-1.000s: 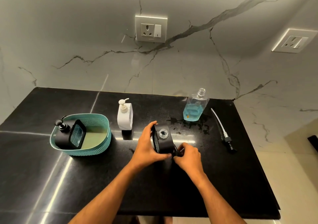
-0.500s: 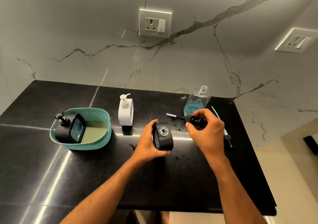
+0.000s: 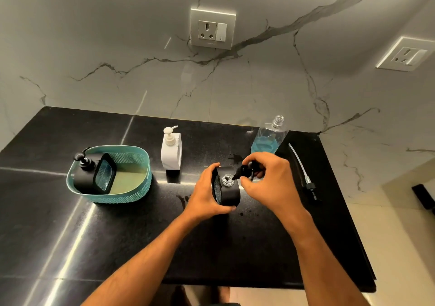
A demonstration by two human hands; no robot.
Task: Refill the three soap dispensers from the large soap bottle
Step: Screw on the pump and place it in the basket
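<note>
- While the left hand [image 3: 207, 192] is gripping the black dispenser [image 3: 227, 191] at mid-counter [image 3: 141, 247], the right hand [image 3: 266, 178] is pinching its pump head [image 3: 246, 170] over the open neck.
- Dispenser is looking rigid, light and likely soap-slick: side grip is suiting it.
- Large soap bottle [image 3: 267, 138] is standing uncapped behind; best taken low on the body.

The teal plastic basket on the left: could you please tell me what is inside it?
Inside the teal plastic basket stands a black soap dispenser, pump on, clear panel facing right. The rest of the floor shows pale and bare; the dispenser covers the part beneath it.
</note>
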